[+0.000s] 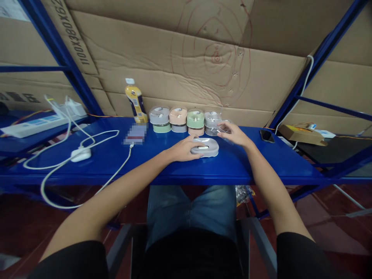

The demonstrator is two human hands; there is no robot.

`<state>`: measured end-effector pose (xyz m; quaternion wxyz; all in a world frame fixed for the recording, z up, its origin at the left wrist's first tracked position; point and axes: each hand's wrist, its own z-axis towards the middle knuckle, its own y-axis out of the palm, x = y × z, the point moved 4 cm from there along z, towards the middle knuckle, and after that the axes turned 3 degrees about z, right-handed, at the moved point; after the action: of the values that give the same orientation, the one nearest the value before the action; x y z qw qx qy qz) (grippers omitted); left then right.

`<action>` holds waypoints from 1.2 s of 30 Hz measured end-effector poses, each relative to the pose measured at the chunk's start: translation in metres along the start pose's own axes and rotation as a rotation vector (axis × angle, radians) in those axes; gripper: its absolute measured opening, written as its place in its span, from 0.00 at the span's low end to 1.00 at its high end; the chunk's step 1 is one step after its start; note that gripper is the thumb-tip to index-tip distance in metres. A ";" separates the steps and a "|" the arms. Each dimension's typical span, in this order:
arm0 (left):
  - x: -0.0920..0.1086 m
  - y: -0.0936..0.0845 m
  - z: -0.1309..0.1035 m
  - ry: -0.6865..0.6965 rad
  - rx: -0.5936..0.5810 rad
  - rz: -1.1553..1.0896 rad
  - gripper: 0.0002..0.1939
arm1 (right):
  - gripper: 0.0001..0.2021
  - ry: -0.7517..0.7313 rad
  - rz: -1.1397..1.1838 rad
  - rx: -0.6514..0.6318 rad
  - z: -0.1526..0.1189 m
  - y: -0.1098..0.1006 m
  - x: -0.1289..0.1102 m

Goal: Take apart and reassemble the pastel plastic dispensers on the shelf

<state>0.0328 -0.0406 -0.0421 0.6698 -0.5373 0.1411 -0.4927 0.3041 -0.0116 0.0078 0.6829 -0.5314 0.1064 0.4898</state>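
My left hand (186, 149) is curled round the left end of a grey oval box (210, 152) with a small pale piece on top, sitting near the front of the blue tabletop. To its right, my right hand (232, 133) pinches a transparent plastic cover (223, 130), whose outline is hard to make out, against the grey stack. Behind both hands a row of oval boxes stands two high: a grey box (159, 115) over a green one, a peach box (178, 115) over grey, a green box (195, 118) over peach, and a grey stack (211, 117) at the right end.
A yellow drink bottle (136, 101) stands behind a blurred-out phone-like item (136, 134) with a cable. A white charger (81, 154) and looping cords lie left, near a power strip (43, 120). On the right are a dark phone (267, 135) and a small carton (302, 135).
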 end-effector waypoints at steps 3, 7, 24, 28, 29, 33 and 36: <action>0.005 0.001 0.001 0.008 -0.006 0.027 0.27 | 0.33 0.043 0.011 0.025 -0.001 -0.008 0.007; -0.003 -0.013 0.003 0.007 0.108 -0.025 0.24 | 0.34 0.064 0.009 0.015 -0.001 -0.010 0.010; -0.044 -0.040 -0.002 -0.164 0.218 -0.088 0.31 | 0.37 0.044 -0.042 -0.038 -0.002 -0.010 0.006; -0.015 -0.020 0.005 -0.131 0.226 -0.152 0.49 | 0.37 -0.176 -0.008 -0.011 -0.001 0.008 -0.020; -0.009 -0.015 0.007 -0.120 0.221 -0.167 0.53 | 0.37 -0.210 -0.022 -0.053 0.000 0.015 -0.026; 0.000 -0.001 0.012 -0.118 0.229 -0.229 0.64 | 0.37 -0.282 -0.083 -0.201 0.002 0.041 -0.042; -0.002 0.002 0.013 -0.140 0.228 -0.233 0.68 | 0.36 -0.312 -0.096 -0.251 0.004 0.050 -0.045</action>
<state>0.0422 -0.0321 -0.0396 0.6732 -0.5034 -0.0257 -0.5411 0.2414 -0.0358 0.0084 0.6421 -0.5346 -0.0880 0.5424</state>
